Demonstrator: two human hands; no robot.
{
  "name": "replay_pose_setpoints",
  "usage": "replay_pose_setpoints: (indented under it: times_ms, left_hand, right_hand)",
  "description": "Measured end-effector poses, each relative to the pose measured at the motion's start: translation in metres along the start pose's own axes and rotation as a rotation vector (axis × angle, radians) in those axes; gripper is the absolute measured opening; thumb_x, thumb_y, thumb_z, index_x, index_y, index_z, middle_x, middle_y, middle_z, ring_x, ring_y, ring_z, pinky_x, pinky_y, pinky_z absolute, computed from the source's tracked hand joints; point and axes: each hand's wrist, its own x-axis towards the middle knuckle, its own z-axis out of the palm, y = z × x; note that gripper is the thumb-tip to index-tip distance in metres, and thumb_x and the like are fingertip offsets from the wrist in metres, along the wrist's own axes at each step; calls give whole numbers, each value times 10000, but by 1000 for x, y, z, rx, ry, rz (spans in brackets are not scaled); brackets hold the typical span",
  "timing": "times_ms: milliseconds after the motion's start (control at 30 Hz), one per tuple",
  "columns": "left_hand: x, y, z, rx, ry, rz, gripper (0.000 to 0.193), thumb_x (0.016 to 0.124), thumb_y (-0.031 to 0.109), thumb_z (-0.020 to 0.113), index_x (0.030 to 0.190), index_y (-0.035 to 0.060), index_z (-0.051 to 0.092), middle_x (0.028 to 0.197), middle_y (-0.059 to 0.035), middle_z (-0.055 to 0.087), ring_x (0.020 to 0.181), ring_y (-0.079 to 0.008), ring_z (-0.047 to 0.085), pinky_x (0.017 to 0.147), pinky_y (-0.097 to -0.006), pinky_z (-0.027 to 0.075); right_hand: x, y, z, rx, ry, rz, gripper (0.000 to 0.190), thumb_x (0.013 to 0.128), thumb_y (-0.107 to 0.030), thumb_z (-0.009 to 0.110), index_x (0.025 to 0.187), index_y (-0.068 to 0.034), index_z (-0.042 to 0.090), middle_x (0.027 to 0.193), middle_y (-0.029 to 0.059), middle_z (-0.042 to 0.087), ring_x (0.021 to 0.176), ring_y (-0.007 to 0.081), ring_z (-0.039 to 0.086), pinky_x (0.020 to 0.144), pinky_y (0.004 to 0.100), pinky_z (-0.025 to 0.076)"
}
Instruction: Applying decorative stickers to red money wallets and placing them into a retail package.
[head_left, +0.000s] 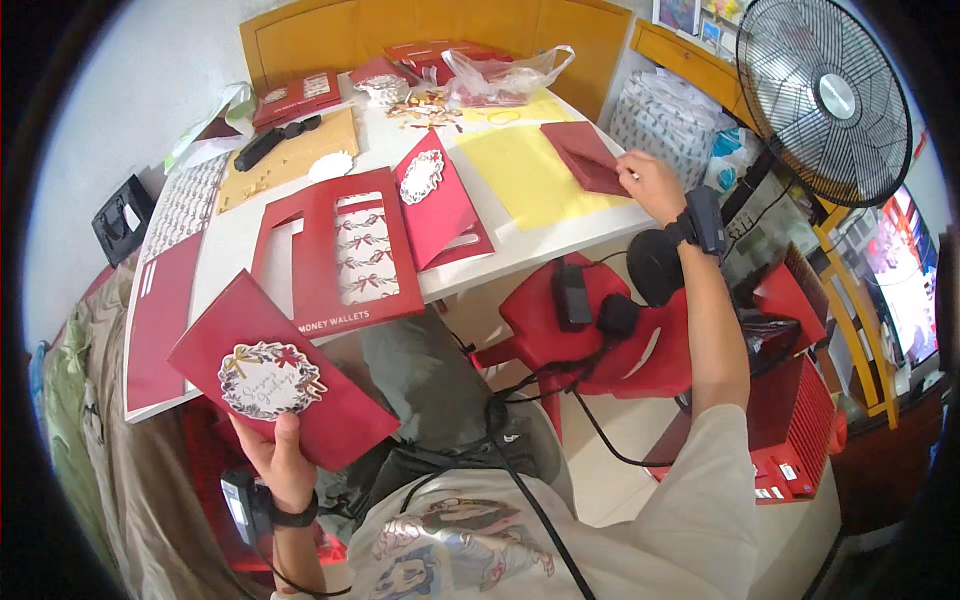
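Note:
My left hand (281, 450) grips a red paper card wallet (341, 405) by its lower edge, the thumb at a white oval wreath sticker (270, 381) on its front. Over the table's right side, my right hand (654, 184) has its fingertips closed on the edge of a dark red folded paper piece (581, 157), which lies on a yellow sheet (510, 176). Nearer the middle are a red window sleeve (315, 259) with printed writing and another red wallet (442, 217) bearing a similar wreath sticker.
The white table (525, 255) also carries a brown padded envelope (300, 154) with a black object, gold-and-red scraps (424, 111) and a clear plastic bag (517, 79). At right stand a fan (825, 97) and a red plastic chair (600, 330) with black cables across it.

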Motion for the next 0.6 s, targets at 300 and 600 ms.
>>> replay_pose_setpoints:
  times_ms: [300, 600]
  left_hand:
    - [15, 26, 29, -217, -236, -177, 648, 771, 400, 609, 1232, 37, 334, 1116, -66, 479, 981, -162, 496, 838, -323, 421]
    - [23, 36, 80, -608, -299, -150, 501, 802, 255, 602, 1202, 36, 394, 1138, -67, 506, 1053, -173, 484, 865, -333, 413]
  right_hand:
    - [-37, -162, -24, -5, 905, -27, 63, 744, -5, 554, 767, 27, 505, 752, 153, 510, 671, 296, 491, 596, 347, 405]
    - [-86, -250, 7, -181, 522, -898, 186, 696, -145, 582, 873, -127, 637, 865, 0, 523, 802, 158, 545, 565, 283, 439]
